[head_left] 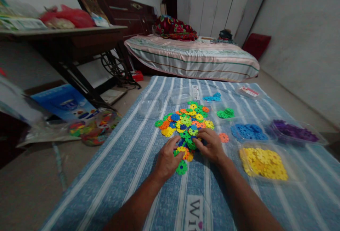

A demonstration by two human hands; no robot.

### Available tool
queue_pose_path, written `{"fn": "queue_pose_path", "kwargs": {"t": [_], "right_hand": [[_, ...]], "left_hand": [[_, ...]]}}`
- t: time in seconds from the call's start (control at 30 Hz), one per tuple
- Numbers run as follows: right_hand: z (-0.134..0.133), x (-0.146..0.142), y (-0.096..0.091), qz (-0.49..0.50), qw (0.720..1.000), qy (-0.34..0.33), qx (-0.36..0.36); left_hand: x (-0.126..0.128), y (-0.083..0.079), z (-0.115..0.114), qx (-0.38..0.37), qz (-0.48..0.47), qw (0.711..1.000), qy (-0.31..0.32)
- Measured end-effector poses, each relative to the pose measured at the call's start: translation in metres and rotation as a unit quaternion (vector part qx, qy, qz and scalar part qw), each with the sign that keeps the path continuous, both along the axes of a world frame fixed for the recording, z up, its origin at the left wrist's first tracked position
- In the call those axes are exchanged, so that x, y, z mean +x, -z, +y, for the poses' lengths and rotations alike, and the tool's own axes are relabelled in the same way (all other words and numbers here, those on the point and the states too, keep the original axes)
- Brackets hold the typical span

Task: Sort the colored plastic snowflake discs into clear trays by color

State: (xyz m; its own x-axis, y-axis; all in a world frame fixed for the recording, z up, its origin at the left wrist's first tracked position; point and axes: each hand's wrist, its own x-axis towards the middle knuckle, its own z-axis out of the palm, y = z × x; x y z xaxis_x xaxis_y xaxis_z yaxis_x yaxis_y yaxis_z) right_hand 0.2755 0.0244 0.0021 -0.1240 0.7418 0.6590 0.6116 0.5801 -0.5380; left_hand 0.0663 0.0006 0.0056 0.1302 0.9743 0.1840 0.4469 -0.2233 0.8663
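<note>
A heap of flat plastic snowflake discs (186, 121) in green, yellow, orange and blue lies on a blue striped cloth (127, 160). My left hand (168, 158) rests at the heap's near edge, fingers curled down onto the discs. My right hand (209, 145) sits beside it, fingers bent and pinching among green and blue discs. A loose green disc (181, 167) lies between my wrists. What each hand grips is hidden under the fingers.
Clear trays to the right hold yellow discs (262, 163), blue discs (248, 132) and purple discs (293, 132). Small green (225, 113) and light blue (212, 97) groups lie further back. A bag of mixed discs (92, 128) sits left. A bed (191, 56) and table (66, 36) stand behind.
</note>
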Motion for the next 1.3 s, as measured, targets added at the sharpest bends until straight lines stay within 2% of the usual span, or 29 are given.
{"fn": "queue_pose_path", "kwargs": {"t": [0.1,0.27,0.43,0.53,0.67,0.7,0.77,0.83,0.9,0.97,1.07,1.13,1.2,1.3], "right_hand": [[-0.006,-0.003,0.002,-0.083,0.994,-0.067,0.019],[-0.007,-0.001,0.006,-0.163,0.984,-0.062,0.017],[-0.012,-0.004,0.006,-0.123,0.991,-0.029,0.047],[-0.019,-0.007,0.002,-0.089,0.995,-0.006,0.036],[-0.013,0.006,-0.014,-0.087,0.996,0.014,0.029],[-0.007,0.014,-0.021,-0.092,0.995,0.031,0.038],[0.007,0.034,-0.037,-0.101,0.987,0.107,0.070],[0.020,0.050,-0.051,-0.108,0.960,0.234,0.104],[0.025,0.056,-0.058,-0.121,0.936,0.312,0.111],[0.020,0.047,-0.054,-0.147,0.942,0.287,0.093],[0.004,0.015,-0.035,-0.201,0.965,0.156,0.054],[-0.006,-0.009,-0.022,-0.235,0.965,0.113,0.024],[-0.011,-0.026,-0.014,-0.266,0.958,0.108,-0.017],[-0.011,-0.038,-0.008,-0.287,0.947,0.122,-0.072]], "left_hand": [[0.001,-0.001,0.001,0.008,-0.009,1.000,-0.006],[0.003,-0.001,0.002,-0.002,-0.027,1.000,-0.016],[0.004,-0.002,0.005,-0.051,-0.061,0.996,-0.033],[0.004,-0.002,0.006,-0.060,-0.065,0.995,-0.039],[0.004,-0.002,0.008,-0.062,-0.074,0.994,-0.043],[0.004,-0.002,0.009,-0.065,-0.079,0.994,-0.045],[0.004,-0.002,0.010,-0.073,-0.089,0.992,-0.048],[0.004,-0.003,0.011,-0.078,-0.096,0.991,-0.050],[0.004,-0.003,0.011,-0.077,-0.098,0.991,-0.053],[0.004,-0.004,0.012,-0.075,-0.097,0.991,-0.056],[0.005,-0.005,0.012,-0.076,-0.094,0.991,-0.058],[0.005,-0.006,0.012,-0.077,-0.092,0.991,-0.065],[0.004,-0.006,0.013,-0.077,-0.086,0.991,-0.073],[0.001,-0.005,0.015,-0.071,-0.075,0.991,-0.082]]}}
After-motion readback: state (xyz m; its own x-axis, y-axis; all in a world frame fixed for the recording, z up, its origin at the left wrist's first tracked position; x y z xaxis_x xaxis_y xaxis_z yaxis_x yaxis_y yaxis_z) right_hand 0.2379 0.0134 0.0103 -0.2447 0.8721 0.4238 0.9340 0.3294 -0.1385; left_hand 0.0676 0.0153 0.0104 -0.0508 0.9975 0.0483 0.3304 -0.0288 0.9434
